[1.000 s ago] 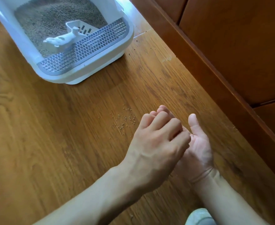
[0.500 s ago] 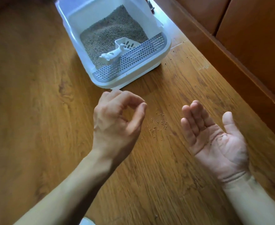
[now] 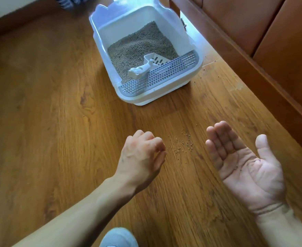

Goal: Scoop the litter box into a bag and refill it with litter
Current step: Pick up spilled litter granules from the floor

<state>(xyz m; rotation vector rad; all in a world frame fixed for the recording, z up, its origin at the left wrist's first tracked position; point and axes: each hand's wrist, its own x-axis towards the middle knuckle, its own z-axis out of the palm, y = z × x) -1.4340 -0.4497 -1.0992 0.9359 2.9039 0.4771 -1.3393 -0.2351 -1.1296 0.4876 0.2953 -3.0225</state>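
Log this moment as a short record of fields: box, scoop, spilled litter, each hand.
litter box: on the wood floor, beside the wooden cabinet, holds brown pellet litter
scoop: white, lying in the litter, handle resting toward the grated step
spilled pellets: scattered on the floor between the hands
left hand: fingers curled, knuckles up, next to the pellets
right hand: palm up, fingers straight, a few specks on the palm

Bright daylight comes from the far side; glare whitens the litter box (image 3: 191, 81) rim and a floor (image 3: 48, 139) strip beside it. Soft shadows. Slight motion blur; wide-angle bending at edges.
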